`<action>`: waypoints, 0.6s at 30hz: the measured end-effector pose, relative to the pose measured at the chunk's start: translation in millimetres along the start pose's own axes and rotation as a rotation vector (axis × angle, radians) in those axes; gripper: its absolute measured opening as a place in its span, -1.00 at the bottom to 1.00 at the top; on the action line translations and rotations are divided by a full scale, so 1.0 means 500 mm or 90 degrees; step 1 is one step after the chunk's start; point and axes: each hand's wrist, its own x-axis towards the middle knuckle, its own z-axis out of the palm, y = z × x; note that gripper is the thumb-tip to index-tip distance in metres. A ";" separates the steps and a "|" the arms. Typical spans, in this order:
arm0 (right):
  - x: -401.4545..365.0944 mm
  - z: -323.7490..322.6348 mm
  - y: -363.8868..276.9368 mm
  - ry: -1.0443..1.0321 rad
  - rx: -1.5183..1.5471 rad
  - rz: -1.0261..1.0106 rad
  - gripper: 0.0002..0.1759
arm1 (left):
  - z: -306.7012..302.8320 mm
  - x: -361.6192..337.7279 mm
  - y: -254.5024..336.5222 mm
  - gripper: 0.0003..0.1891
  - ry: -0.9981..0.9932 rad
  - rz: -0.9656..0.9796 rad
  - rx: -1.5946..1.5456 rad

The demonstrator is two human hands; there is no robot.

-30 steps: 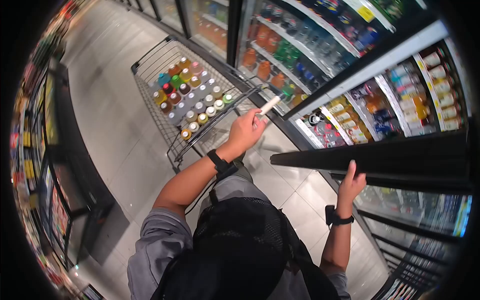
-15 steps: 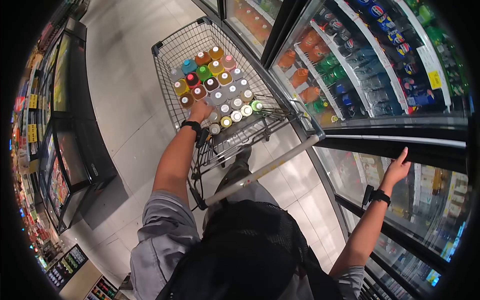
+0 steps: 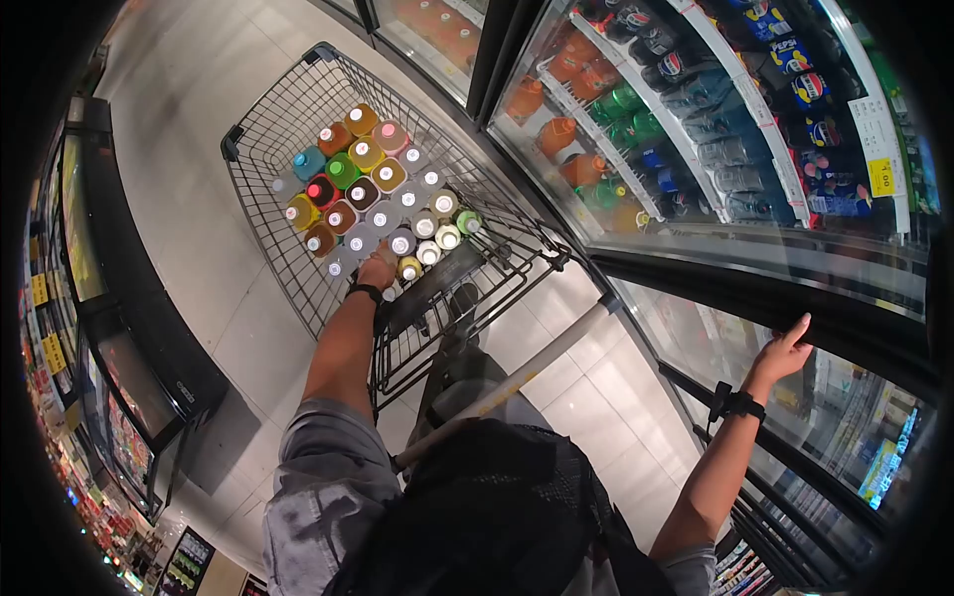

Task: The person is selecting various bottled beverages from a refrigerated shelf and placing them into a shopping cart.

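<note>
My left hand [image 3: 377,266] reaches into the near part of a shopping cart [image 3: 268,223], over closely packed drink bottles. Its fingers are bunched among the caps beside a clear-looking bottle [image 3: 359,243]; what they grip, if anything, is hidden. Near the fingertips stands a yellow-topped bottle [image 3: 408,267]. Other bottles include a bright green one [image 3: 342,171], a blue one [image 3: 307,163] and a pink one [image 3: 392,135]. At the right, my right hand [image 3: 780,355] is at the black frame of a glass cooler door [image 3: 735,290], one digit stretched along it and the others curled.
Shelves of soda bottles [image 3: 735,149] fill the cooler at the upper right. The cart's grey handle [image 3: 517,382] crosses in front of my body and black bag [image 3: 497,507]. A low black display case [image 3: 149,368] lines the left side of the tiled floor [image 3: 189,129].
The cart appears shifted left in view. My left hand has drawn back toward me, uncovering bottles near the cart's left side. My right hand remains at the door frame, slightly lower in view.
</note>
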 end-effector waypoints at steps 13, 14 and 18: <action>-0.009 0.004 -0.006 0.106 -0.097 -0.120 -0.32 | -0.147 0.007 -0.062 -0.43 0.050 0.069 -0.093; 0.003 0.004 0.013 0.106 -0.140 -0.143 -0.31 | -0.219 -0.048 -0.020 -0.42 0.050 0.070 -0.068; -0.001 -0.009 0.016 0.107 -0.123 -0.160 -0.33 | -0.370 -0.215 0.050 -0.56 0.103 0.146 -0.163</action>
